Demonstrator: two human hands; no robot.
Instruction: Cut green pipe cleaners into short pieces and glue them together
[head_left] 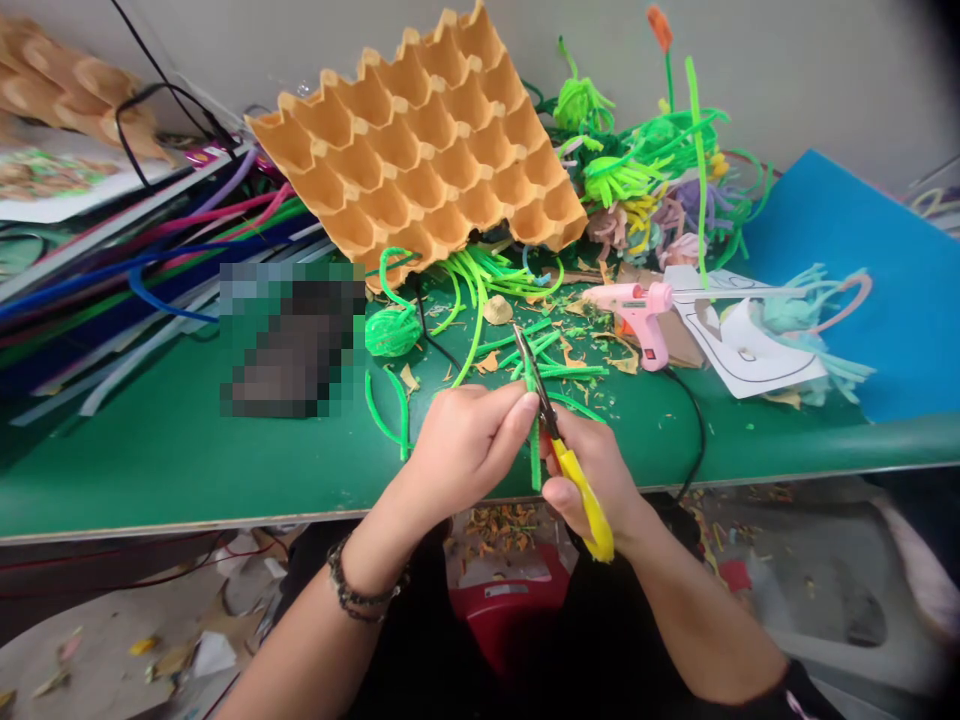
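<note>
Table [150, 470] has a big cardboard egg tray [420, 150] tipped up at the back, cups [390, 205] facing out. Down front, right hand [596, 470] is curled around yellow-handled scissors [589, 500], left hand [472, 440] pinching a green fuzzy stem [535, 460] by the blades [525, 355].

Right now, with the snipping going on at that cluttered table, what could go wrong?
The scissors in the right hand lie very close to the left hand, so a slip might nick it. The green strip could drop and get lost among the similar green pieces. The cord of the pink glue gun runs to the table's front edge, so a snag might drag it.
</note>
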